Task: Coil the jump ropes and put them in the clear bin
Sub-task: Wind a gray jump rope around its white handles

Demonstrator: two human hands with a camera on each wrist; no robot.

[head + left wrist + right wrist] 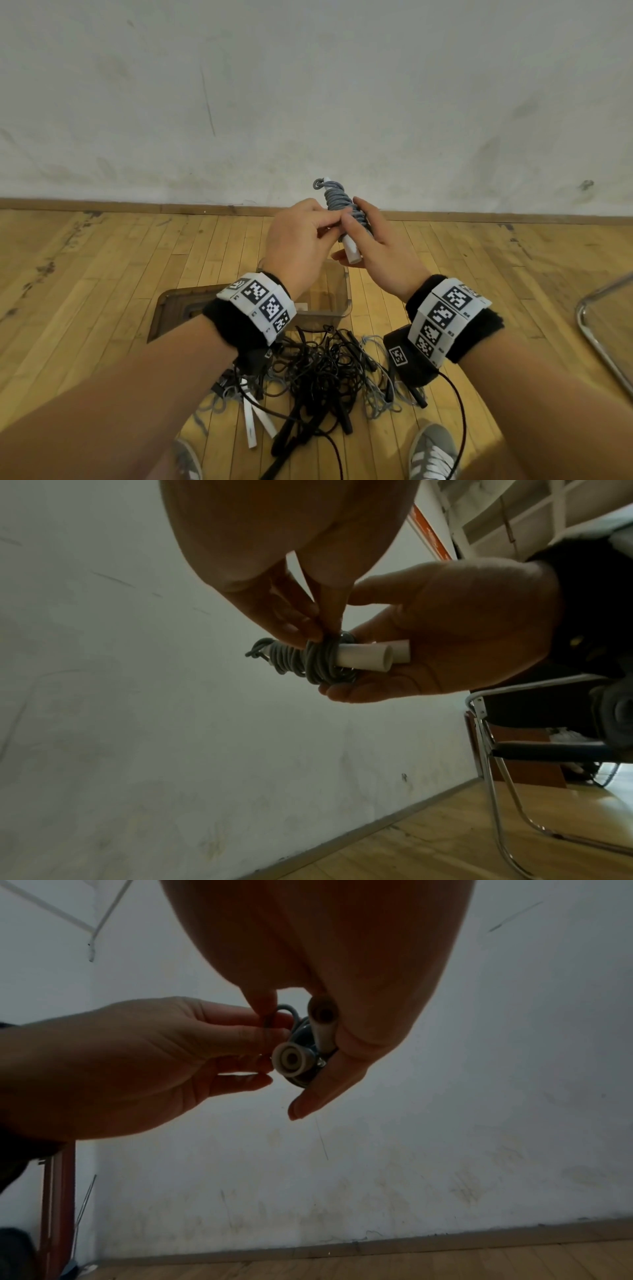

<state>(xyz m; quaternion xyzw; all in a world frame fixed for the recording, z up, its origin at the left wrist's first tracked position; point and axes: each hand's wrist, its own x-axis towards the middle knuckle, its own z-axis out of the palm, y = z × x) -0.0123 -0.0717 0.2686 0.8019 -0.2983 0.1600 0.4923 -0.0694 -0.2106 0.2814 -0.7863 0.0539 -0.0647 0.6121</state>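
Observation:
A grey jump rope (337, 204) is wound in tight coils round its two white handles (351, 251). I hold it chest-high in front of the wall. My right hand (364, 228) cradles the bundle (308, 660), with fingers under the handles (365, 657) and thumb above. My left hand (325, 226) pinches a strand of the grey cord (318, 638) on top of the coils. The clear bin (344, 301) stands on the floor directly below my hands, partly hidden by my left wrist. A tangled pile of black and grey jump ropes (325, 370) lies just in front of it.
A chrome chair frame (599, 346) stands at the right edge. Left of the bin, a brown hatch (171, 308) is set into the wooden floor. My grey shoes (433, 452) stand behind the pile. The white wall is close ahead.

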